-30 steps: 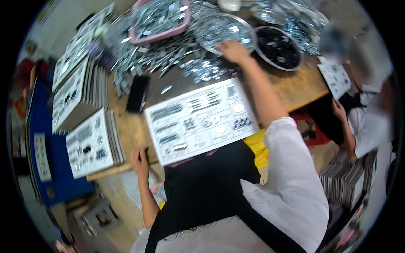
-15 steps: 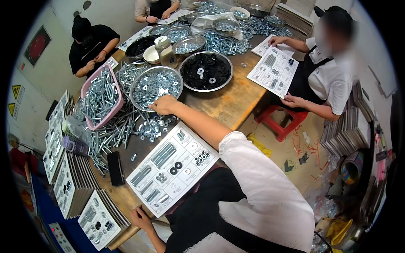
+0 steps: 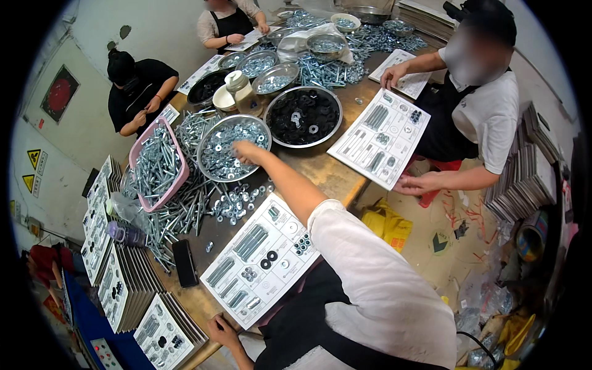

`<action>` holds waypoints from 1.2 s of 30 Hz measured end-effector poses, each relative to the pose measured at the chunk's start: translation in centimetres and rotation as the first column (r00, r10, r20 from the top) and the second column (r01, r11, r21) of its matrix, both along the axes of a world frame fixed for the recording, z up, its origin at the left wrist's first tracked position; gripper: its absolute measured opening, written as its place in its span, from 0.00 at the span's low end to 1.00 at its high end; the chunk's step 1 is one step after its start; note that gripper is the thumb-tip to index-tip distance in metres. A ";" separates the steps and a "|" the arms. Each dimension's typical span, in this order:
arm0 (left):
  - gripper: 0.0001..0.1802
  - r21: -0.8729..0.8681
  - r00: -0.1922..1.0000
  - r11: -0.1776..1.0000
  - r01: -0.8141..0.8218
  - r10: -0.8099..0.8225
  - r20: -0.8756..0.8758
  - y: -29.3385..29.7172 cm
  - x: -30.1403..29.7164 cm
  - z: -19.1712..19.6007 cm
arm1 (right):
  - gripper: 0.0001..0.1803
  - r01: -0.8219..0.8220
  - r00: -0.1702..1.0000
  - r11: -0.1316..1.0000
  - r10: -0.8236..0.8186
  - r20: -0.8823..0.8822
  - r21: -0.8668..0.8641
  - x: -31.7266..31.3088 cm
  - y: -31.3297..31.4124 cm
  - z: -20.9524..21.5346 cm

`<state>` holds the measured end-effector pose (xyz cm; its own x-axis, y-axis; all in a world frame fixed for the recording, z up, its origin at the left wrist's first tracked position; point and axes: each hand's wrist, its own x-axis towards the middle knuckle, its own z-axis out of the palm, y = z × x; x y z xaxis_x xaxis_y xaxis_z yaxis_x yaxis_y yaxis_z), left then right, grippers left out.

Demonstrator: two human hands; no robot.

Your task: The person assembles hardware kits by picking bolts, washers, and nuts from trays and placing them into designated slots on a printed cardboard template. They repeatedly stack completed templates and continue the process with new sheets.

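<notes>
My right hand (image 3: 248,152) reaches into a round metal bowl (image 3: 199,154) of silvery washers. Its fingers point down among them, slightly blurred, so whether they grip one is unclear. Low by the table's front edge, my left hand (image 3: 223,332) is loosely curled with nothing visible in it. Just beyond it lies a white printed board (image 3: 285,250) carrying bolts, black rings, nuts and washers in marked fields. Loose nuts and washers (image 3: 237,202) are scattered between board and bowl.
A pink basket (image 3: 182,161) of bolts stands left of the bowl, a metal bowl of black parts (image 3: 304,116) right. A phone (image 3: 184,263) lies near stacked boards (image 3: 166,330). Across the table a person holds a board (image 3: 379,139); two more people sit farther back.
My right hand has shifted over the bowl, its fingers lower among the washers. The person at right has brought their board closer over the table. The whole view has shifted slightly.
</notes>
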<state>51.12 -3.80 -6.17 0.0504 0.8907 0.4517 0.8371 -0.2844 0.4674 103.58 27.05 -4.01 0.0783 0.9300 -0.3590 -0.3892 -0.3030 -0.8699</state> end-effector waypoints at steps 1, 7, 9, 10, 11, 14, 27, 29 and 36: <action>0.12 0.003 1.000 1.000 -0.005 0.005 -0.014 0.0 0.1 0.1 | 0.15 0.062 0.969 0.998 -0.059 -0.241 0.006 1.2 0.2 -0.8; 0.10 0.018 0.999 0.999 -0.043 0.043 -0.024 0.4 -0.4 -0.8 | 0.13 -0.016 0.241 0.979 -0.193 -0.951 -0.203 3.1 -0.4 -0.3; 0.09 0.034 0.999 0.998 -0.049 0.048 0.007 0.0 0.3 -0.3 | 0.13 0.013 0.266 0.982 -0.185 -0.946 -0.188 3.3 -0.8 -0.1; 0.09 0.025 0.998 0.998 -0.062 0.061 0.023 0.1 0.7 -0.1 | 0.12 0.081 0.366 0.986 -0.164 -0.916 -0.144 3.4 -0.6 0.1; 0.09 0.015 0.997 0.997 -0.074 0.073 0.040 0.2 0.9 0.1 | 0.12 0.101 0.471 0.988 -0.152 -0.869 -0.118 3.2 -0.4 0.1; 0.08 0.077 0.996 0.993 -0.084 0.084 0.013 -0.4 0.7 0.2 | 0.14 0.164 0.571 0.965 -0.262 -0.778 -0.205 1.2 -1.9 2.3; 0.09 0.054 0.992 0.990 -0.128 0.126 0.029 0.5 0.9 -0.1 | 0.18 0.010 0.486 1.000 -0.020 -0.874 -0.018 2.7 -1.7 1.2; 0.10 0.032 0.987 0.987 -0.157 0.156 0.026 0.3 0.6 -0.5 | 0.17 0.031 0.212 0.996 -0.083 -0.974 -0.078 3.3 -1.7 0.9; 0.10 0.036 0.977 0.976 -0.215 0.215 0.006 0.2 0.7 -0.7 | 0.11 0.046 0.086 0.997 -0.069 -0.994 -0.065 2.6 -1.4 1.7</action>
